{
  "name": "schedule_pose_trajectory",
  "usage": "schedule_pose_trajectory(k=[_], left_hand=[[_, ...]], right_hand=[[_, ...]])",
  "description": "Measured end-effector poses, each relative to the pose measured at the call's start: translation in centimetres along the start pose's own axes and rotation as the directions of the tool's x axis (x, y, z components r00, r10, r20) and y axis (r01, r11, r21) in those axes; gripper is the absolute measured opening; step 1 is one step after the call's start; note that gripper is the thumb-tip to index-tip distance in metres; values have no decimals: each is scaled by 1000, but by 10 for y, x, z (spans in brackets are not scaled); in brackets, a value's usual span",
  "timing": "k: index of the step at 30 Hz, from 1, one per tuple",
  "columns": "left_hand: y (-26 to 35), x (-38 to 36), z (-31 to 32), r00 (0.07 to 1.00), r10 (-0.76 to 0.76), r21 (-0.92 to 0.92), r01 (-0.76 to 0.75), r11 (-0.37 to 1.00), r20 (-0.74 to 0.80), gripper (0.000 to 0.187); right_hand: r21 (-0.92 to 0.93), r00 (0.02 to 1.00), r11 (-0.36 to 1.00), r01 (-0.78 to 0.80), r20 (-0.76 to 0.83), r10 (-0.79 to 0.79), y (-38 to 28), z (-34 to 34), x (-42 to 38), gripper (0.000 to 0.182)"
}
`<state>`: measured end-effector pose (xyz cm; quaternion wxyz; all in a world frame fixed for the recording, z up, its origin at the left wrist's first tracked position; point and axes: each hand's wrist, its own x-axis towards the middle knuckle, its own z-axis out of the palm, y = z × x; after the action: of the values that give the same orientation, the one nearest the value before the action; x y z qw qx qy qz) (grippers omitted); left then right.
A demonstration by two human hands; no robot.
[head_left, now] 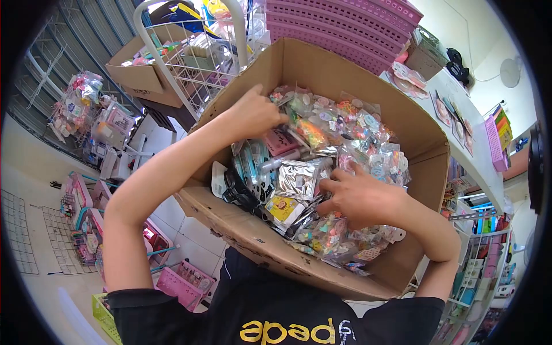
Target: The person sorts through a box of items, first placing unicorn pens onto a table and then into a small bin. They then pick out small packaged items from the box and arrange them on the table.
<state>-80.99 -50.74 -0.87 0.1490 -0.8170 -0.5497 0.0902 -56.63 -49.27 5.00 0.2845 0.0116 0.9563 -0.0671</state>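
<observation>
A large cardboard box (345, 72) in front of me is filled with small clear packets (368, 129) of colourful items. My left hand (259, 115) is at the box's upper left, fingers closed at the edge of a packet with orange and green pieces (310, 133); what exactly they grip is partly hidden. My right hand (356, 198) lies over the packets at the centre right, fingers spread. Between the hands are a silver foil packet (296, 179) and a yellow-and-white packet (284, 209). A black strapped item (237, 190) lies at the box's left side.
Stacked pink baskets (345, 26) stand behind the box. A white wire cart (190, 63) and a smaller carton (138, 75) are at the upper left. A white table (471, 155) runs along the right. Pink baskets (181, 284) sit on the floor at lower left.
</observation>
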Motion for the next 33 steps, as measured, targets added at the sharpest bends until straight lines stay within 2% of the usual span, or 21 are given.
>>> schedule_pose_trajectory(k=[2,4,5,7,9,11,13,15,19,22,24,25,26,28,29,31,32,33], left_hand=[[-3,-2,-15,999,-33,27,34,999,-5,14],[-4,-3,-22,989,-147,-65,145,987,-30,14],[-6,-4,-22,989,-146,-62,144,988,-33,14],[-12,-7,-20,964,-211,-211,175,962,-161,13],[-14,-8,-20,958,-225,-232,181,956,-178,13],[-14,-8,-21,953,-236,-254,185,950,-191,13],[-15,-7,-25,928,-333,-282,278,918,-167,12],[-15,-8,-28,921,-350,-320,283,904,-173,13],[-17,-12,-32,915,-354,-431,244,869,-195,16],[-15,-11,-35,909,-349,-460,216,862,-227,20],[-12,-10,-40,911,-345,-440,221,870,-225,22],[-10,-10,-43,896,-376,-485,226,845,-237,22],[-7,-9,-46,882,-403,-528,227,818,-246,22],[-4,-10,-53,884,-393,-542,207,815,-253,20],[-4,-11,-54,862,-406,-572,176,801,-304,18],[-3,-12,-55,832,-419,-601,134,788,-364,15],[-3,-13,-55,835,-409,-602,121,790,-368,15],[-4,-14,-56,833,-420,-610,130,781,-360,15]], right_hand=[[2,1000,1000,-3,8,3,-1,-2,-1,48],[6,1000,1000,-9,22,9,-1,-2,-1,49],[6,1000,1000,-8,27,7,-1,-2,0,51],[3,1000,1000,-11,28,11,0,4,2,52],[-81,999,996,-22,-36,19,4,18,8,50],[-150,998,987,-53,-33,49,2,27,15,51],[-216,996,973,-85,-32,80,1,35,23,53],[-304,992,950,-72,-122,36,2,41,29,43],[-348,994,935,-72,-101,39,2,35,36,33],[-327,988,944,-41,-151,-10,5,24,34,26],[-294,947,956,8,-304,-102,6,13,31,22],[-263,868,964,30,-472,-156,10,12,32,24],[-256,868,966,17,-476,-141,12,7,33,24],[-109,787,993,39,-609,-97,15,-9,30,45],[-100,788,995,22,-611,-78,19,-13,23,45],[4,636,1000,-10,-772,10,26,-20,8,68],[11,635,1000,-22,-772,22,34,-21,0,68],[88,706,993,-82,-698,121,45,-21,-11,73]])
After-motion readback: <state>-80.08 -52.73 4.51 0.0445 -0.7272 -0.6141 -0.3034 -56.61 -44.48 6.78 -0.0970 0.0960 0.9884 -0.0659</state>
